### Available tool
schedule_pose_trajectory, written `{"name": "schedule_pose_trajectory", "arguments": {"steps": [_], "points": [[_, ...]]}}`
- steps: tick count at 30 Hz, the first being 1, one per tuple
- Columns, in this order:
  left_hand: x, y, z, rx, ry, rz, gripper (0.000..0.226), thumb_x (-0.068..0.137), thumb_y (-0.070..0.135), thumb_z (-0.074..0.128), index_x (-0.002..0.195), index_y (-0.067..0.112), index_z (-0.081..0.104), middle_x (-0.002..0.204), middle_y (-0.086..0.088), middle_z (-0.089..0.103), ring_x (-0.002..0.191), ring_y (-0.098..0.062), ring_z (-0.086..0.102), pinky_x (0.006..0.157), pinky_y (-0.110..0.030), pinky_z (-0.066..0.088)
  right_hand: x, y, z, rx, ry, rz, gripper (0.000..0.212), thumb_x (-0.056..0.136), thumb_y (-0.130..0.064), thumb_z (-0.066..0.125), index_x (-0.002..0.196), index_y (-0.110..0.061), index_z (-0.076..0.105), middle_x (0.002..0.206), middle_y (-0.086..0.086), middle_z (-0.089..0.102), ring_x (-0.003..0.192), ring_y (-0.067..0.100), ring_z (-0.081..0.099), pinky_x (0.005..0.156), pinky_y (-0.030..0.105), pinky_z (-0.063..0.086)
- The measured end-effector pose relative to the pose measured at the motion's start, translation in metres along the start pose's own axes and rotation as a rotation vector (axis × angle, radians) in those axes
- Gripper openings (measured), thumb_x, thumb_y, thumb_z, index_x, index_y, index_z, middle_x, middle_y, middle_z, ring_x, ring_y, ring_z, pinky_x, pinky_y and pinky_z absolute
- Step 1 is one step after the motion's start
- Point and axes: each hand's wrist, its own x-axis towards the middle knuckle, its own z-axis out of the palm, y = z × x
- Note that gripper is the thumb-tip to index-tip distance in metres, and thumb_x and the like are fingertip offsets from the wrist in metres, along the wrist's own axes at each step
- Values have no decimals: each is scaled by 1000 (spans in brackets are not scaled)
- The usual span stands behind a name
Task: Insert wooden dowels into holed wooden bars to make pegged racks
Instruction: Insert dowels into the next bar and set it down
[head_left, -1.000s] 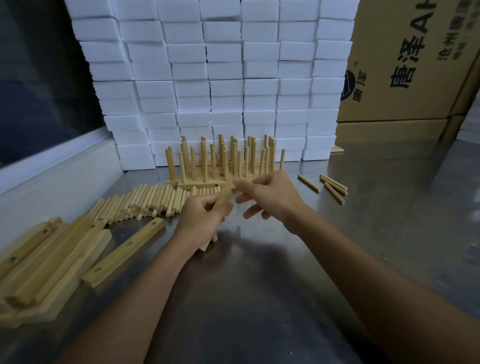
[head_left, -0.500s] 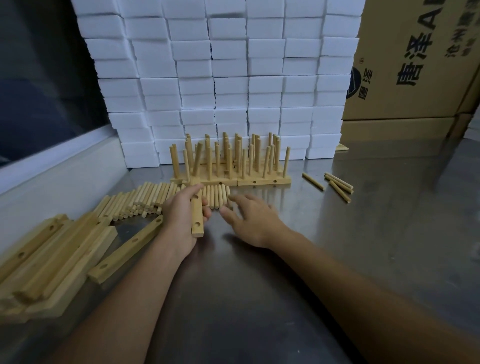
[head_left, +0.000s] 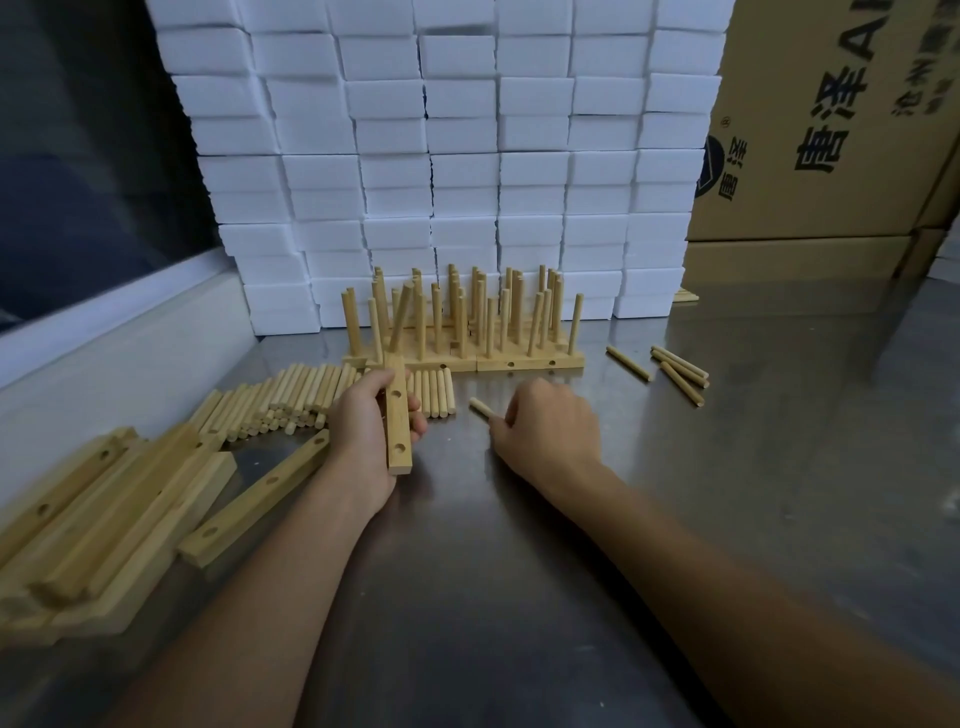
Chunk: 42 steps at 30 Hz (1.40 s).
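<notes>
My left hand (head_left: 363, 431) grips a holed wooden bar (head_left: 398, 426) held lengthwise, pointing away from me. One dowel (head_left: 401, 317) stands tilted in the bar's far hole; two nearer holes show open. My right hand (head_left: 545, 426) pinches a loose dowel (head_left: 480, 407) just above the steel table (head_left: 519, 571), right of the bar. A row of loose dowels (head_left: 311, 395) lies behind my left hand. Finished pegged racks (head_left: 467, 327) stand at the back.
A pile of holed bars (head_left: 93, 525) lies at the left, with one bar (head_left: 260, 488) slanting toward my left wrist. A few dowels (head_left: 675, 369) lie at the right. Stacked white blocks (head_left: 441, 156) and cardboard boxes (head_left: 831, 130) close the back.
My right hand left the bar, reached down to the dowel row and now holds one dowel. My left hand lowered the bar with its first dowel toward the table.
</notes>
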Motion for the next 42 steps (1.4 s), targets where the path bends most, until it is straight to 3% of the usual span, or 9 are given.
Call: {"name": "schedule_pose_trajectory", "arguments": {"steps": [4, 7, 11, 14, 17, 20, 28, 35, 42], "points": [[-2, 2, 2, 10, -11, -16, 24, 97, 19, 49, 102, 3, 66, 67, -7, 58, 46, -16, 53, 37, -22, 42, 1, 3, 1, 15, -112, -25, 24, 87, -17, 66, 111, -16, 59, 103, 4, 61, 86, 19, 53, 71, 29, 46], [-2, 3, 5, 36, 6, -17, 22, 99, 19, 49, 102, 3, 64, 70, -7, 56, 44, -15, 52, 37, -21, 41, -2, 5, 1, -41, -127, -86, 25, 89, -14, 63, 114, -15, 56, 110, 7, 57, 98, 22, 50, 86, 33, 45], [-3, 5, 8, 13, 10, -75, 23, 104, 26, 46, 105, 8, 60, 75, -7, 55, 41, -13, 52, 36, -20, 40, -2, 6, 0, 50, -91, -94, 32, 91, -16, 64, 120, -16, 53, 120, 7, 45, 102, 21, 48, 92, 31, 45], [-5, 5, 13, -24, -25, -126, 24, 105, 31, 43, 109, 11, 56, 76, -7, 55, 43, -13, 50, 33, -19, 35, -6, 6, 0, 156, 1, -119, 18, 98, -29, 52, 113, -18, 54, 110, 3, 53, 92, 18, 52, 86, 36, 49], [-8, 0, 16, -53, -85, -172, 28, 105, 32, 42, 111, 9, 56, 73, -7, 54, 43, -13, 48, 32, -18, 32, -9, 6, 2, 209, 78, -140, 41, 98, -58, 39, 83, -23, 53, 74, -4, 58, 68, 14, 56, 68, 37, 51], [-11, -4, 15, -60, -173, -192, 30, 105, 32, 42, 114, 6, 55, 68, -7, 54, 43, -14, 48, 32, -20, 33, -10, 7, 3, 215, 105, -124, 53, 92, -70, 40, 65, -25, 45, 59, -6, 51, 57, 14, 52, 57, 34, 47], [-12, -5, 12, -98, -210, -185, 26, 104, 23, 41, 111, 3, 56, 63, -8, 57, 45, -14, 50, 35, -18, 34, -11, 11, 4, 281, 64, -136, 41, 93, -59, 50, 66, -29, 50, 60, -8, 54, 56, 7, 52, 51, 25, 41], [-12, -4, 10, -127, -168, -175, 25, 103, 23, 44, 108, 3, 58, 64, -6, 53, 42, -11, 48, 32, -17, 32, -17, 7, -2, 351, 131, -239, 32, 97, -45, 56, 79, -22, 70, 65, -8, 63, 57, 8, 56, 56, 34, 51], [-10, -7, 10, -112, -209, -166, 34, 106, 34, 38, 100, 6, 56, 59, -4, 51, 39, -11, 44, 30, -19, 30, -24, -10, -8, 488, 110, -422, 20, 97, -23, 58, 110, -14, 72, 88, -4, 73, 73, 9, 65, 70, 34, 55]]}}
